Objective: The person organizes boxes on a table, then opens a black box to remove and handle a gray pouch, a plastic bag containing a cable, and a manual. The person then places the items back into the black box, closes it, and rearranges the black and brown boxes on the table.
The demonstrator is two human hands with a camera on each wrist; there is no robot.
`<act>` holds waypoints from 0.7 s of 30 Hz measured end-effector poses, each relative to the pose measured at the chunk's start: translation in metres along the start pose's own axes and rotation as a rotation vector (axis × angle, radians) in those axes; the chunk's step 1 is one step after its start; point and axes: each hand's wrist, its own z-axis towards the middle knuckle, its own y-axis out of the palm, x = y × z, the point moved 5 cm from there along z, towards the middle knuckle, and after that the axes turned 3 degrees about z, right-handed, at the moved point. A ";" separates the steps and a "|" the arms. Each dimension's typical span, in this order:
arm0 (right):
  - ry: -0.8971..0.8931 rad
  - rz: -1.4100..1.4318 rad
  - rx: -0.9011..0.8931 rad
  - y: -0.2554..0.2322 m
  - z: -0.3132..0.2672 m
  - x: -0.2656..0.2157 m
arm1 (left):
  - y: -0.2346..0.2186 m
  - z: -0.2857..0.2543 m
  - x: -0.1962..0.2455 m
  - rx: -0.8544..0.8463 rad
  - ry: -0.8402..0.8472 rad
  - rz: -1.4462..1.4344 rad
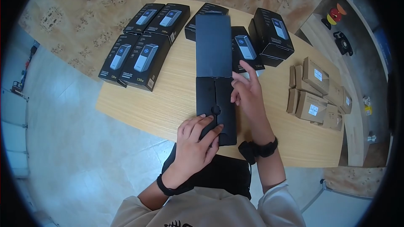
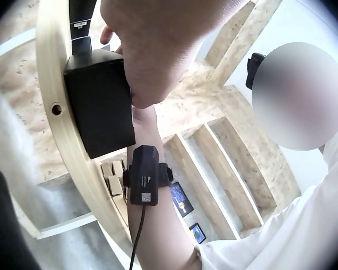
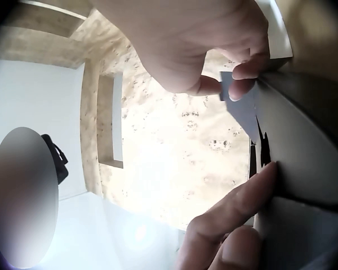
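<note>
A long black box (image 1: 227, 120) stands at the table's near edge, its lid (image 1: 213, 46) raised away from the body and two inner flaps meeting around a round hole. My left hand (image 1: 195, 141) rests on these flaps with fingers spread. At the box's upper right edge is my right hand (image 1: 249, 88), one finger extended and others bent. The right wrist view has the right thumb and fingertips beside a grey-blue flap (image 3: 242, 109); whether they pinch it is unclear. The left wrist view shows the box's plain black side (image 2: 101, 107) below the left hand (image 2: 163, 50).
Several printed black boxes (image 1: 145, 61) stand at the table's left; more, including one upright box (image 1: 273, 31), are behind and right of the raised lid. Several brown cartons (image 1: 313, 105) lie at the right. Beyond them, a shelf (image 1: 357, 101) stands beside the wooden table (image 1: 139, 105).
</note>
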 end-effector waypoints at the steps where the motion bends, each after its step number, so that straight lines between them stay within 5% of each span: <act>1: -0.002 0.029 -0.024 -0.004 0.000 0.004 | 0.001 0.000 0.000 -0.003 0.001 -0.003; 9: -0.152 0.048 -0.087 -0.010 -0.016 -0.002 | 0.011 -0.014 -0.011 -0.099 -0.078 -0.003; 11: -0.364 -0.132 -0.196 -0.007 -0.030 -0.017 | 0.013 -0.013 -0.012 -0.082 -0.058 -0.014; 14: -0.436 -0.364 -0.200 -0.017 -0.060 -0.026 | 0.012 -0.017 -0.014 -0.058 0.000 -0.014; 21: -0.417 -0.430 -0.188 -0.014 -0.112 -0.014 | 0.019 -0.016 -0.021 0.007 -0.090 -0.192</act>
